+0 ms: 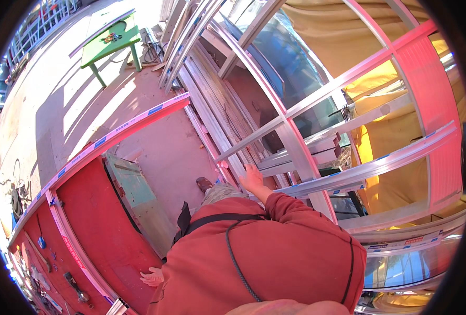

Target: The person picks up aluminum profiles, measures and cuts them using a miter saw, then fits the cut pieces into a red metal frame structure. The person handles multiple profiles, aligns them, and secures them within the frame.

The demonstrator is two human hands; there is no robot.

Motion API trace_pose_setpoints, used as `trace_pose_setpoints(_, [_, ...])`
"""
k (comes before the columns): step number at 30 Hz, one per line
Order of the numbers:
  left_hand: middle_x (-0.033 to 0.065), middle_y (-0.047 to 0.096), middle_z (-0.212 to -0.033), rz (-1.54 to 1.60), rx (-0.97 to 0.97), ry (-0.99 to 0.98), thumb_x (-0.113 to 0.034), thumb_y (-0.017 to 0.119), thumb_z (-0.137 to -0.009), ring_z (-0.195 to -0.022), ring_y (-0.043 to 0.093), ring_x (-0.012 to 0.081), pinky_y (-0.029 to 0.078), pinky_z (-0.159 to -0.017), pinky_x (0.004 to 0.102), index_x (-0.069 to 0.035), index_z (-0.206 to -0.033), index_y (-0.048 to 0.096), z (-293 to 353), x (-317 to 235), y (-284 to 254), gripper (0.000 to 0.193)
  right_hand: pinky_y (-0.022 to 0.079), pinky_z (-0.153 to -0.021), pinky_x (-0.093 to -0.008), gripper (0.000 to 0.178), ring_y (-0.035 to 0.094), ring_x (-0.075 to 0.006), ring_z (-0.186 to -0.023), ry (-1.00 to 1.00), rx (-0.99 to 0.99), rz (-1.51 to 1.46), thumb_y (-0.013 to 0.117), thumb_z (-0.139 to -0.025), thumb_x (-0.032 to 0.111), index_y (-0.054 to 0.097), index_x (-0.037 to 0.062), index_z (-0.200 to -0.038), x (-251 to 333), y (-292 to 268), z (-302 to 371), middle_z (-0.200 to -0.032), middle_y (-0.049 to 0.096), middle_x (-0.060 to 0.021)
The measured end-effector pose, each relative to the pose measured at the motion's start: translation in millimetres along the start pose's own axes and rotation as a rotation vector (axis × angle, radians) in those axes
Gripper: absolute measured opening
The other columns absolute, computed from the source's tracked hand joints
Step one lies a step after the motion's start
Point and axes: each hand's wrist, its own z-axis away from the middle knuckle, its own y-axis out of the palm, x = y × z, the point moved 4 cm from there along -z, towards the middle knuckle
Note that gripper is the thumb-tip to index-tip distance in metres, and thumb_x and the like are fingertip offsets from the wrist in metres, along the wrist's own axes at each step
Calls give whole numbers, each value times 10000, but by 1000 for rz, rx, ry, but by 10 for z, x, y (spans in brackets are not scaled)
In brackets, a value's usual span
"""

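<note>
My left hand (151, 276) is low beside my body, over the red tabletop (107, 226), with its fingers apart and nothing in them. On the right, my right hand (252, 179) reaches forward beside the aluminium frame (294, 137), next to a horizontal bar's end. Its fingers look loosely stretched, and I see nothing held in them; whether they touch the bar is unclear. A long silver aluminium profile (369, 170) with strips of film runs from near my right wrist to the far right. Another film-covered profile (115, 131) lies along the red table's far edge.
A green table (111, 44) with scissors-like orange-handled tools (111, 38) stands at the far left. Long profiles (212, 100) lie stacked ahead, near glass panes (301, 68) and yellow-brown cloth (327, 26). Hand tools (75, 287) lie on the red table. A greenish panel (133, 184) is beside it.
</note>
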Motion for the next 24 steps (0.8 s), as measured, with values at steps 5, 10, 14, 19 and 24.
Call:
trace_pose_setpoints(5, [152,387,-1483,146,112,260,-352,583,-881,-1377,350,329,254,-1109,527,-172,-1370,483,-335,-553,217,530,403,-1008,-445,546,493,-343,-1214,348,-23,-46,650,-796,284,523,74,-1284,-539,-86,551,-1324,499,-168])
trace_pose_setpoints(10, [108,350,-1518,76,210,379,-369,581,-897,-1401,307,321,218,-1138,504,-220,-1423,429,-704,-1171,243,567,445,-964,-415,457,563,-343,-1108,538,-515,-362,633,-827,314,593,18,-1174,-1551,-136,1330,-1186,582,-199])
trace_pose_setpoints(14, [140,343,-1515,53,332,431,-350,589,-895,-1400,301,325,205,-1147,493,-196,-1426,422,-700,-1383,35,578,447,-959,-392,515,574,-296,-1121,677,-1027,-584,632,-871,324,534,-27,-1236,-2545,-1174,1770,-1202,586,-194])
trace_pose_setpoints(19, [215,371,-1463,281,450,533,-276,571,-892,-1373,318,359,252,-1135,456,-54,-1411,408,-874,-1087,88,588,419,-929,-336,765,548,-234,-1107,374,-1224,-728,730,-833,381,408,-97,-1336,-3199,-2767,1324,-1239,552,-198])
trace_pose_setpoints(24, [216,397,-1432,538,342,433,-153,585,-883,-1357,342,352,265,-1135,440,-15,-1376,416,-388,-804,-561,539,549,-827,-490,745,602,-329,-1071,403,-1008,-1050,767,-787,441,420,1,-1279,-3316,-3398,1106,-1238,554,-182])
